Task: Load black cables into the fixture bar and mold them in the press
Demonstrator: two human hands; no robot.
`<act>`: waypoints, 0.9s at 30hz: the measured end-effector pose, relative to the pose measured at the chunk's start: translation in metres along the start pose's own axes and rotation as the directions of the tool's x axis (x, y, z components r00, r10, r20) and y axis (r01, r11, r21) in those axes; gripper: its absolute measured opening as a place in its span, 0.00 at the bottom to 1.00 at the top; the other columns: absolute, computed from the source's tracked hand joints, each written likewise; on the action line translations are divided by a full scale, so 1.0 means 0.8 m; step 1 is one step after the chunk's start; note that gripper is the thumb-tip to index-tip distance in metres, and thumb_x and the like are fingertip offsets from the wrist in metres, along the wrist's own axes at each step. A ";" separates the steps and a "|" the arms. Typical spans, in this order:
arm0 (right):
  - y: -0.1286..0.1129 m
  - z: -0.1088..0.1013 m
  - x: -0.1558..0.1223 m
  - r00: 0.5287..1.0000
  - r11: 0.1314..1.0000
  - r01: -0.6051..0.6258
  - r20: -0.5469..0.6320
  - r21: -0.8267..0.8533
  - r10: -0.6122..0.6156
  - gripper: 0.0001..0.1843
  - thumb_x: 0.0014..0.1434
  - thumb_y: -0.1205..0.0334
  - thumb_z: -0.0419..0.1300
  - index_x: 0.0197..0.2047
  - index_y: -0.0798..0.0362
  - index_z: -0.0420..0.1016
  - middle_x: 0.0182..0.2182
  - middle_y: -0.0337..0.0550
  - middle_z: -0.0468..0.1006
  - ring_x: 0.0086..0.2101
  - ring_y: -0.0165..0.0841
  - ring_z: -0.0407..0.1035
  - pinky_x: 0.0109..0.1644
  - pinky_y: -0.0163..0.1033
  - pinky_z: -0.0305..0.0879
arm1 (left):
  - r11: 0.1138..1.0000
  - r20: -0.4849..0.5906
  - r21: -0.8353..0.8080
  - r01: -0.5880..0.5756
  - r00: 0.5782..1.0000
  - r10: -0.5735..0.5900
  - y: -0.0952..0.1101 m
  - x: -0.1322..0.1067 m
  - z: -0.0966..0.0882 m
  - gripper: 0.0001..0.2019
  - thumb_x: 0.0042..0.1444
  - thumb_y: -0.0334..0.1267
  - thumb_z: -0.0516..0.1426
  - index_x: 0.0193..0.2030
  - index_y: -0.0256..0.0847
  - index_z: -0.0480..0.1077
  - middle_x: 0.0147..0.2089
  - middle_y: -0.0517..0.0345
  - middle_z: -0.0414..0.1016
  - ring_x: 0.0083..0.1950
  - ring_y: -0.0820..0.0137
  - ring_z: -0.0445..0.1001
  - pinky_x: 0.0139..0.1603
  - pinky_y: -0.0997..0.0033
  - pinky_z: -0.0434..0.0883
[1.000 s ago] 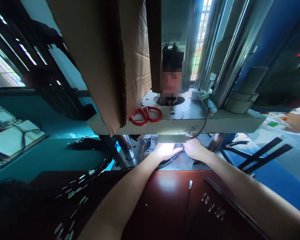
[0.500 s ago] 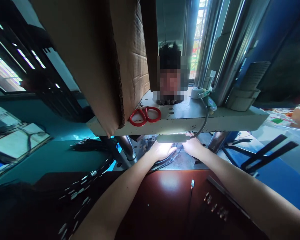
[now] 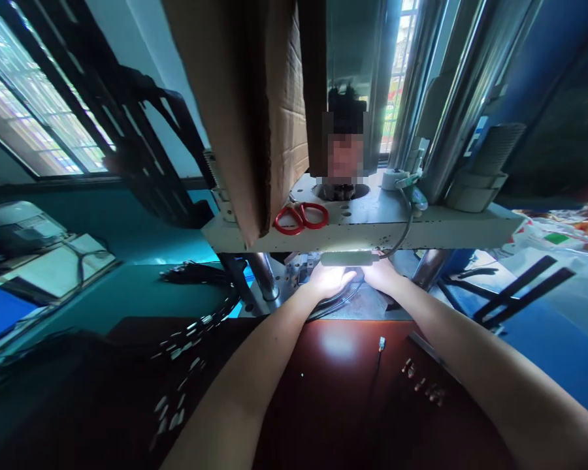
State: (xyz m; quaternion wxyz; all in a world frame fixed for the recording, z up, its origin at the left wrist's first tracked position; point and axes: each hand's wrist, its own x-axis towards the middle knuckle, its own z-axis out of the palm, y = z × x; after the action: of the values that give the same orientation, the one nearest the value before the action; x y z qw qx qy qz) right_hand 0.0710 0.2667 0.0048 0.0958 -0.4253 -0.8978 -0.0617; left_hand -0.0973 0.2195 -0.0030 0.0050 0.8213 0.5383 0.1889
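Both my hands reach under the grey plate (image 3: 436,234) of a press machine, below a bright lamp bar (image 3: 349,258). My left hand (image 3: 327,281) lies over black cables (image 3: 334,303) on the metal base, washed out by the lamp, fingers curled down. My right hand (image 3: 383,275) sits just beside it to the right, its fingertips hidden under the lamp. What either hand holds is hidden.
Red-handled scissors (image 3: 302,217) lie on the grey plate beside a hanging cardboard sheet (image 3: 255,111). A person stands behind the machine. A loose cable with a plug (image 3: 381,343) and several small connectors (image 3: 424,386) lie on the dark red table. A bundle of black cables (image 3: 196,274) lies at left.
My view has swung a little to the left and up. Both hands stay together under the lamp, having shifted only slightly.
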 end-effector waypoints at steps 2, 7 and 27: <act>0.002 0.000 0.005 1.000 1.000 -0.017 -0.009 0.000 0.017 0.22 0.50 0.77 0.51 0.46 0.57 0.73 0.44 0.54 0.76 0.45 0.41 0.69 0.49 0.42 0.62 | 0.999 -0.069 -0.020 0.049 0.996 -0.050 -0.019 -0.008 -0.012 0.19 0.61 0.45 0.47 0.54 0.39 0.66 0.49 0.49 0.74 0.51 0.64 0.71 0.57 0.63 0.64; -0.020 -0.004 0.002 0.999 1.000 0.000 -0.036 0.016 0.000 0.21 0.47 0.78 0.50 0.42 0.60 0.75 0.40 0.55 0.77 0.41 0.42 0.71 0.46 0.42 0.65 | 0.995 -0.068 0.001 0.097 0.993 -0.097 -0.062 -0.047 -0.036 0.20 0.60 0.40 0.48 0.58 0.37 0.62 0.59 0.48 0.66 0.60 0.63 0.64 0.60 0.61 0.62; -0.059 -0.024 0.003 0.982 0.995 0.032 -0.186 0.091 -0.014 0.22 0.63 0.70 0.41 0.48 0.50 0.74 0.36 0.45 0.78 0.38 0.39 0.71 0.49 0.48 0.66 | 0.982 -0.082 0.055 -0.180 0.980 0.184 -0.055 -0.040 -0.015 0.23 0.60 0.43 0.50 0.60 0.35 0.59 0.62 0.46 0.63 0.64 0.64 0.59 0.63 0.62 0.57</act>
State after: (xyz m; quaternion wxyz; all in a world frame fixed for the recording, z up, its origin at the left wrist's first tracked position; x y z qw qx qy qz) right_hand 0.0354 0.2353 0.0230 0.1977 -0.4024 -0.8918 -0.0601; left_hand -0.1512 0.2070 -0.0109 -0.0549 0.8579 0.4651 0.2114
